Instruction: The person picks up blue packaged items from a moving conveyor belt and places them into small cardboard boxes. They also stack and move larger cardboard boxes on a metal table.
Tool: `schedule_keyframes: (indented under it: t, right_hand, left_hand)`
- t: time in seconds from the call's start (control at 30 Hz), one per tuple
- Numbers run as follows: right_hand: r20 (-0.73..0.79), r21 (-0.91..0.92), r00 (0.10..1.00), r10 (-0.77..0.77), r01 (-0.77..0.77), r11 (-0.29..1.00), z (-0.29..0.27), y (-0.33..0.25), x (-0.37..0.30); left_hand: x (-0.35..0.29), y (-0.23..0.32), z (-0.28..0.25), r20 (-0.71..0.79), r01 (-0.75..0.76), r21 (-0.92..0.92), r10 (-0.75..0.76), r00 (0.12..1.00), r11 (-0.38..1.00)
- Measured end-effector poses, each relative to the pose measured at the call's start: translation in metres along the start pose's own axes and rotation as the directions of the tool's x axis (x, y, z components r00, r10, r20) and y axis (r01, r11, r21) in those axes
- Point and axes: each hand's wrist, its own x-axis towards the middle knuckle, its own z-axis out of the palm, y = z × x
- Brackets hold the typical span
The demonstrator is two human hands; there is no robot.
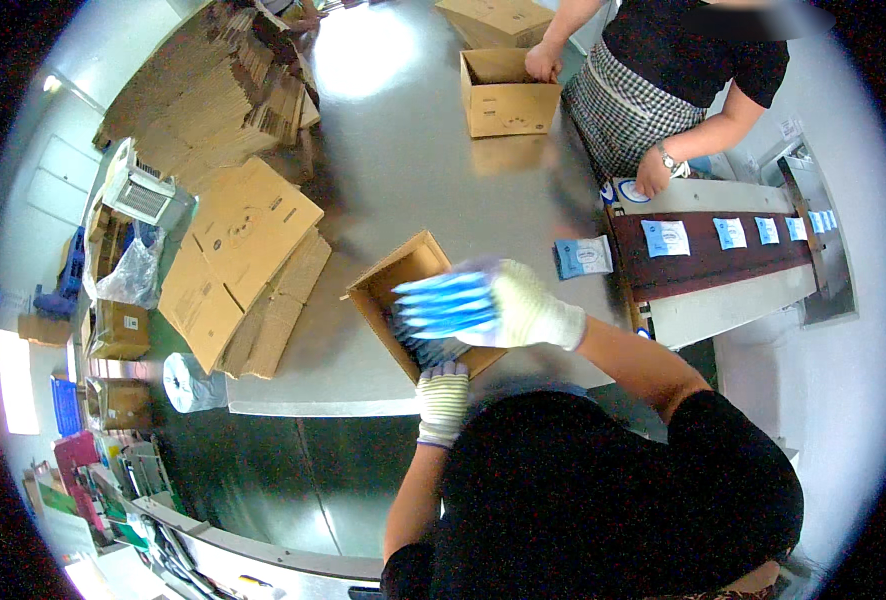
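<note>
My right hand, in a pale knitted glove, grips a stack of several blue and white soft packets, slightly blurred. The stack is over an open cardboard box that stands tilted to the view near the table's front edge. Inside the box more packets are partly visible under the stack. My left hand, gloved as well, holds the box's near rim with its fingers over the edge. To the right of my right hand a single packet lies on the table by the conveyor.
A conveyor on the right carries several spaced packets. Beyond it a co-worker in a checked apron has one hand at another open box and one near the belt. Flattened cartons are piled on the metal table at left.
</note>
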Motion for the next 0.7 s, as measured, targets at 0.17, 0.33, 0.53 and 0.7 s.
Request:
schedule_keyframes:
  t: [0.17,0.33,0.53,0.7]
  right_hand:
    - [0.243,-0.683,0.963,0.118,0.084,0.725,0.107,0.071,0.056]
    - [0.429,-0.515,0.888,0.164,0.091,0.852,0.116,0.050,0.055]
    - [0.197,-0.265,0.971,0.139,-0.084,0.961,0.046,0.054,-0.007]
    - [0.012,-0.271,0.932,0.361,-0.345,0.899,0.024,0.079,-0.099]
  left_hand:
    - [-0.005,0.016,-0.007,0.022,-0.138,0.008,0.138,0.990,0.990]
    - [-0.012,0.008,-0.018,0.057,0.008,0.001,-0.008,0.998,1.000]
    - [-0.020,0.002,-0.014,0.167,-0.016,-0.064,0.027,0.986,0.998]
    - [-0.001,-0.011,-0.013,0.208,-0.095,-0.133,0.122,0.970,0.987]
